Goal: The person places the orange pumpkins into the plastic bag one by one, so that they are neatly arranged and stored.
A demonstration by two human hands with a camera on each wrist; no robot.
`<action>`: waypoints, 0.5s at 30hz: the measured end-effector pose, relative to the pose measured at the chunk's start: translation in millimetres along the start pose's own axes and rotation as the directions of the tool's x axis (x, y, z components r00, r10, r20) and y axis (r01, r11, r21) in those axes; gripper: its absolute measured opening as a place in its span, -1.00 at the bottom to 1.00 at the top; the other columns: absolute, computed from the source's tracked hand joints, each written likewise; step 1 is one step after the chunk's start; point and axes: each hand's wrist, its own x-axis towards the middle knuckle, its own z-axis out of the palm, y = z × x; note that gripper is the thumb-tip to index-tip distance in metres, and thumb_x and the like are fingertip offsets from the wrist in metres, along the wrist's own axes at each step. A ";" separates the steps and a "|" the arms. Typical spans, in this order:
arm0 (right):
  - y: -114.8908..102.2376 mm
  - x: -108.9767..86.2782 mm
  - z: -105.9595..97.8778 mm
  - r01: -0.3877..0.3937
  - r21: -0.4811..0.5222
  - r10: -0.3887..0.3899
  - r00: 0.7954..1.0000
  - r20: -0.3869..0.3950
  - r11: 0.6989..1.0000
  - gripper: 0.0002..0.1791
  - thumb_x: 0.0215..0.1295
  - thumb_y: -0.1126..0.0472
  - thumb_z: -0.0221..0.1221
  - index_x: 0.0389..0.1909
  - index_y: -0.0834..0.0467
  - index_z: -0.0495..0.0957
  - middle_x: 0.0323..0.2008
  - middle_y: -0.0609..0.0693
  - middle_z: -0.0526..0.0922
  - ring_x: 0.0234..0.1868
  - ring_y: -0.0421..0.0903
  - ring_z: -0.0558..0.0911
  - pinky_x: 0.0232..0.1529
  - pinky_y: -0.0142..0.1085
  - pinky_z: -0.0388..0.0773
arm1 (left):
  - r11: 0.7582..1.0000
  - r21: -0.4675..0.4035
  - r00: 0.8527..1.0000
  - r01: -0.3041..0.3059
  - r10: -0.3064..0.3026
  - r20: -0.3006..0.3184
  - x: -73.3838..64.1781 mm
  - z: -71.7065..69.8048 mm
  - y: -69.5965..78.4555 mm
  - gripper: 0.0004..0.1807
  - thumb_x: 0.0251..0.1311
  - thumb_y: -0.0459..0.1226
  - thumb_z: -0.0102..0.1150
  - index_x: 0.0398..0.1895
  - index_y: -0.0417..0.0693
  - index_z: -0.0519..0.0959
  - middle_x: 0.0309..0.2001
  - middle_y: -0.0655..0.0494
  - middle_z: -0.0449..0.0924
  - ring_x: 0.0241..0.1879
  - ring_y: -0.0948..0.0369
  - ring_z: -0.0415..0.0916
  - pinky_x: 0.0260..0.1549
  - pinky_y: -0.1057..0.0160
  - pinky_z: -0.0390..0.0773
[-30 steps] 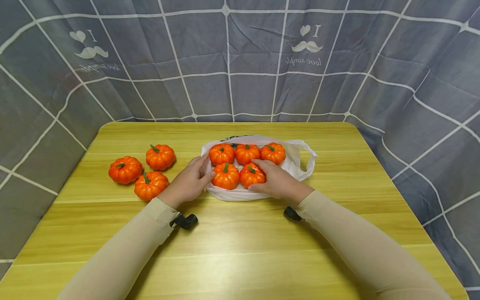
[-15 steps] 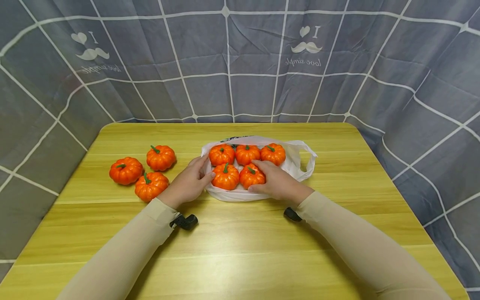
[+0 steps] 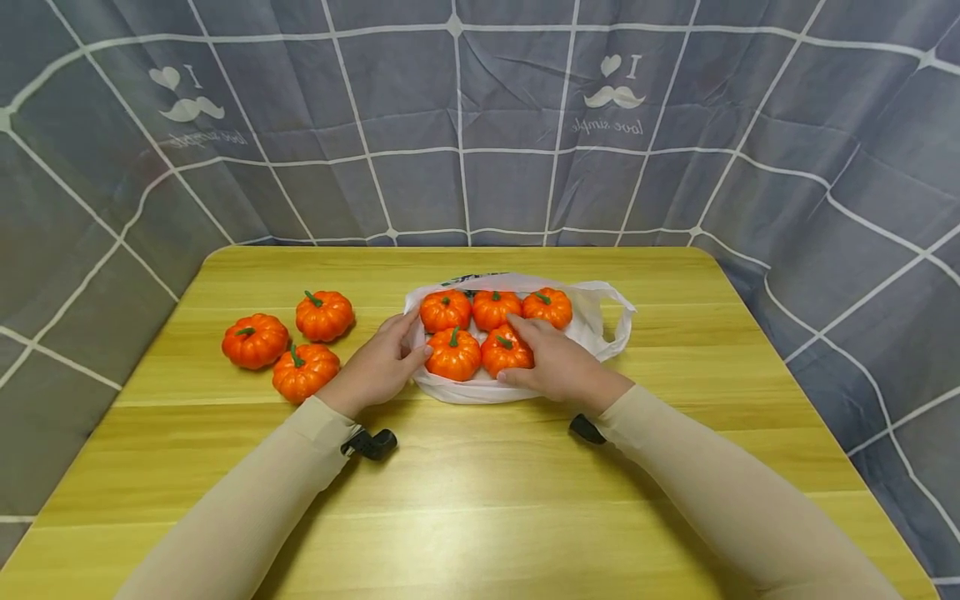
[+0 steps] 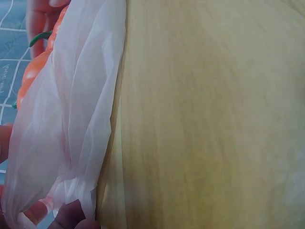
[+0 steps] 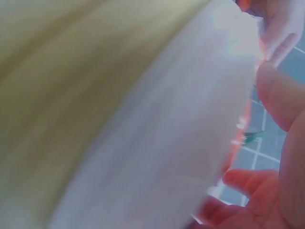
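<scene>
A white plastic bag (image 3: 467, 392) lies on the table with its mouth spread, holding several small orange pumpkins with green stems in two rows. My left hand (image 3: 380, 362) holds the bag's left end, its thumb beside the front-left pumpkin (image 3: 453, 357). In the left wrist view, the plastic (image 4: 81, 86) bunches near that hand's fingers. My right hand (image 3: 561, 364) reaches over the bag's right side, thumb and fingers around the front-right pumpkin (image 3: 504, 350). The right wrist view shows its thumb and curved fingers (image 5: 250, 181) at the bag's edge; the pumpkin is mostly hidden there.
Three loose pumpkins (image 3: 324, 317) sit left of the bag; the nearest (image 3: 303, 373) is close to my left wrist. The bag's handle loop (image 3: 618, 321) extends right. A grey checked curtain (image 3: 420, 108) surrounds the wooden table (image 3: 480, 500) at the back and sides.
The head view has shifted very slightly. Both hands, the bag and the pumpkins keep the same arrangement.
</scene>
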 end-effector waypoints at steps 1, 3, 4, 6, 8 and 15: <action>-0.9 -1.0 -1.6 0.000 -0.010 0.000 1.000 -0.014 1.000 0.13 0.33 -0.25 0.36 0.72 0.03 -0.04 0.63 0.21 0.17 0.56 0.23 0.34 0.57 0.13 0.29 | 1.000 0.000 1.000 -0.002 0.002 0.000 0.2 -0.1 0.2 -0.13 0.55 0.03 0.04 0.74 0.00 -0.08 0.68 -0.13 0.03 0.59 -0.15 0.20 0.57 -0.19 0.21; -3.4 -2.6 -5.5 0.003 -0.027 -0.004 0.999 -0.044 1.000 0.14 0.33 -0.25 0.37 0.72 0.04 -0.04 0.63 0.21 0.17 0.60 0.22 0.29 0.59 0.13 0.27 | 1.000 -0.002 1.000 -0.008 0.008 0.002 0.4 -0.2 0.8 -0.13 0.55 0.03 0.03 0.74 -0.01 -0.08 0.69 -0.14 0.02 0.62 -0.16 0.12 0.59 -0.21 0.16; -4.9 -3.3 -7.6 0.008 -0.031 -0.009 0.998 -0.057 1.000 0.14 0.32 -0.24 0.37 0.72 0.05 -0.03 0.63 0.20 0.17 0.61 0.21 0.27 0.59 0.12 0.27 | 1.000 -0.003 1.000 -0.008 0.008 0.003 0.4 -0.4 1.2 -0.13 0.55 0.04 0.03 0.74 -0.01 -0.07 0.69 -0.14 0.02 0.63 -0.16 0.11 0.59 -0.20 0.15; -7.8 -4.0 -11.9 0.016 -0.028 -0.018 0.997 -0.076 0.999 0.14 0.32 -0.23 0.38 0.72 0.06 -0.02 0.64 0.19 0.18 0.62 0.21 0.25 0.59 0.13 0.26 | 1.000 0.000 1.000 -0.004 0.004 0.004 -0.1 -1.1 1.7 -0.13 0.55 0.05 0.03 0.74 -0.02 -0.07 0.69 -0.14 0.02 0.63 -0.16 0.10 0.59 -0.21 0.14; -10.8 -4.6 -15.9 0.021 -0.017 -0.022 0.996 -0.091 1.000 0.12 0.31 -0.22 0.39 0.71 0.07 0.01 0.64 0.19 0.18 0.62 0.22 0.23 0.59 0.14 0.25 | 1.000 0.005 1.000 0.002 -0.002 0.006 -0.6 -1.9 1.8 -0.13 0.55 0.05 0.03 0.74 -0.04 -0.06 0.69 -0.14 0.01 0.64 -0.17 0.09 0.59 -0.21 0.14; -12.4 -6.8 -25.7 0.048 0.013 -0.046 0.986 -0.159 0.999 0.02 0.35 -0.15 0.38 0.68 0.06 0.10 0.61 0.18 0.25 0.61 0.24 0.25 0.59 0.18 0.23 | 1.000 0.003 1.000 0.007 -0.007 0.002 -2.6 -3.3 -0.2 -0.13 0.55 0.03 0.04 0.73 -0.07 -0.05 0.69 -0.14 0.01 0.64 -0.18 0.09 0.59 -0.22 0.14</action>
